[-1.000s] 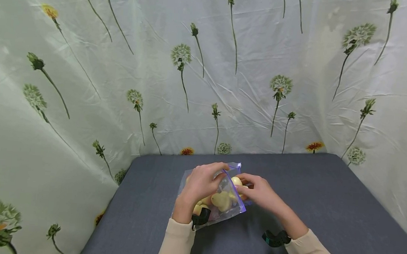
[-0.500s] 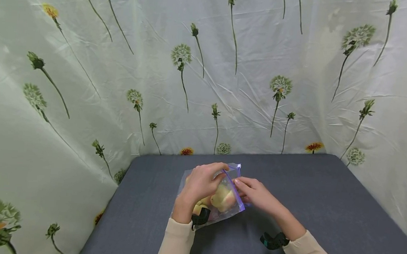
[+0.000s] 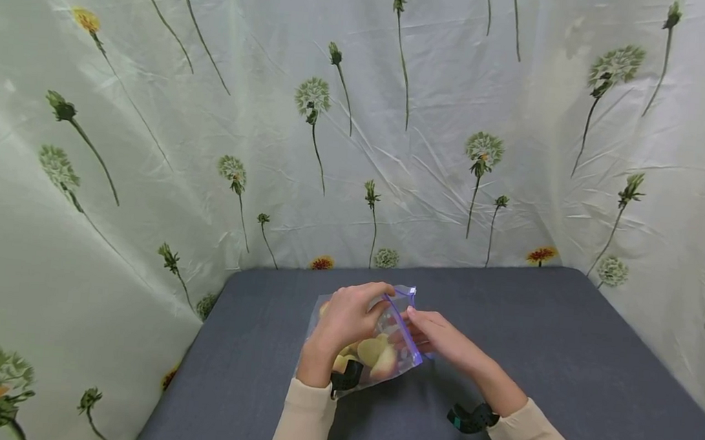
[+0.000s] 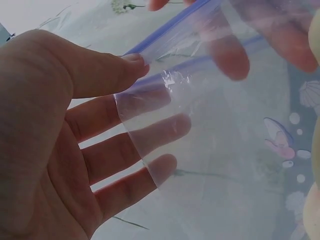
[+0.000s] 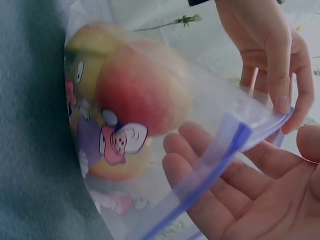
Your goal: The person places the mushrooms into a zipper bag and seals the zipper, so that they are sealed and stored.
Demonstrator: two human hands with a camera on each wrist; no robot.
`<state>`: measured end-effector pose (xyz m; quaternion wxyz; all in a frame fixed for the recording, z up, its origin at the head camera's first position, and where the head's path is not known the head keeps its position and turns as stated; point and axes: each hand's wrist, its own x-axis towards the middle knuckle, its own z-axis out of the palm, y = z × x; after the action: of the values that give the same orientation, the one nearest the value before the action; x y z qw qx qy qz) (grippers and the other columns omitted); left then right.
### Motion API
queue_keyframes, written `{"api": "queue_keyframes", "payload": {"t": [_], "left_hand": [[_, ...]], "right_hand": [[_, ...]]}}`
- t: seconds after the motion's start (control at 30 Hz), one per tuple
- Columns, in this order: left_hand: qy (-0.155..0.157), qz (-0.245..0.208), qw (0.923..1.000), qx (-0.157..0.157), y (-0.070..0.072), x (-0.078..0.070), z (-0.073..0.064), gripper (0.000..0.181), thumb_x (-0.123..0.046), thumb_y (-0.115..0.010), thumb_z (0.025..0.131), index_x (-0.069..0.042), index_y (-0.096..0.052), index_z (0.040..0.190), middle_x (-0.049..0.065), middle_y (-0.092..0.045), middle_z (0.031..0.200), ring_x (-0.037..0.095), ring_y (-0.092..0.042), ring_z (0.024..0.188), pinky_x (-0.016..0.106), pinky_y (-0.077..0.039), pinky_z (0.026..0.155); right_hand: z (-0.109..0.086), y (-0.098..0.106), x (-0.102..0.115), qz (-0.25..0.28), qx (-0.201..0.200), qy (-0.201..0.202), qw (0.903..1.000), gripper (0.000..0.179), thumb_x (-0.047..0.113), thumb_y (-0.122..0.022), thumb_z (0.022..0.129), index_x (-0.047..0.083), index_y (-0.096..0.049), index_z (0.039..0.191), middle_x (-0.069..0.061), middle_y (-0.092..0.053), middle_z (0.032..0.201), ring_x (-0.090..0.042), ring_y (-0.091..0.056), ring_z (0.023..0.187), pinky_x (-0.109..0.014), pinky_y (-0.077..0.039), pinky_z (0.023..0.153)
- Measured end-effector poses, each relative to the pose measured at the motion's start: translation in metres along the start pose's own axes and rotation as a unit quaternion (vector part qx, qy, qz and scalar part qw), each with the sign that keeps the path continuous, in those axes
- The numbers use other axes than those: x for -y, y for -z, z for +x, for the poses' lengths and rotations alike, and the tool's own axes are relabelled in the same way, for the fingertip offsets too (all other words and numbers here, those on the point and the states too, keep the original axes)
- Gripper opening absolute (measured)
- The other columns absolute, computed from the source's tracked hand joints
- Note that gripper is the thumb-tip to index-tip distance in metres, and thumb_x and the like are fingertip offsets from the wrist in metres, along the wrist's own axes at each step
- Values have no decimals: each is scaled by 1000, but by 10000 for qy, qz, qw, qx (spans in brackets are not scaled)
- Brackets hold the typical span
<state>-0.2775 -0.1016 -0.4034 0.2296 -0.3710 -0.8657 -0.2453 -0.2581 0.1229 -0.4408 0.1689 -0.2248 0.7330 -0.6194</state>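
Note:
A clear zip bag (image 3: 407, 337) with a purple zip strip and cartoon prints stands tilted on the table, its mouth facing right. My left hand (image 3: 344, 319) pinches the bag's rim between thumb and forefinger; in the left wrist view its other fingers (image 4: 112, 152) spread behind the plastic. Round yellow fruits (image 3: 373, 351) with a red blush, peach-like, lie in the bag. The right wrist view shows a redder fruit (image 5: 145, 87) up close. My right hand (image 3: 449, 339) reaches into the mouth, fingertips inside, fingers nearly straight and holding nothing, short of the fruits.
A dark grey cloth covers the table (image 3: 535, 345). White curtain (image 3: 272, 138) printed with dandelions hangs behind and at both sides. Black bands with a camera (image 3: 474, 417) sit on both wrists.
A second ago the right hand held a pale yellow fruit at the bag's mouth. That fruit now lies inside, the fruits have shifted lower, and the right fingers have straightened.

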Motion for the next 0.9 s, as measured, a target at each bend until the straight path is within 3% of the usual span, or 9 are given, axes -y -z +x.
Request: {"api": "queue_keyframes", "payload": {"t": [0.27, 0.43, 0.7, 0.9], "left_hand": [[148, -118, 9998, -52, 5, 2, -3, 15, -16, -68, 98, -19, -73, 112, -10, -71, 94, 2, -36, 46, 21, -33, 45], [179, -86, 9998, -75, 9, 2, -3, 16, -15, -68, 98, -19, -73, 113, -9, -72, 100, 2, -35, 45, 21, -33, 46], [260, -26, 9996, 102, 5, -2, -2, 14, -19, -67, 99, -21, -72, 112, -11, -70, 93, 0, -37, 46, 21, -34, 45], [28, 70, 10000, 46, 3, -2, 0, 13, -15, -70, 96, -20, -73, 109, -10, -72, 95, 0, -38, 45, 21, -34, 46]], "right_hand": [[0, -2, 6, 71, -31, 69, 9999, 63, 47, -31, 110, -5, -53, 139, -24, -68, 119, -38, -67, 107, -45, -55, 86], [-1, 4, 10, -251, -329, 205, 9989, 46, 36, -46, 109, 1, -59, 136, -20, -68, 119, -36, -67, 105, -49, -54, 88], [-1, 23, 13, -378, -1462, 341, 9879, 33, 27, -60, 103, -1, -68, 120, -21, -70, 109, -40, -67, 99, -55, -54, 85], [9, 32, 10, -943, -2465, 109, 9645, 25, 26, -63, 102, 4, -72, 110, -13, -72, 97, -36, -68, 91, -47, -58, 76]]}}
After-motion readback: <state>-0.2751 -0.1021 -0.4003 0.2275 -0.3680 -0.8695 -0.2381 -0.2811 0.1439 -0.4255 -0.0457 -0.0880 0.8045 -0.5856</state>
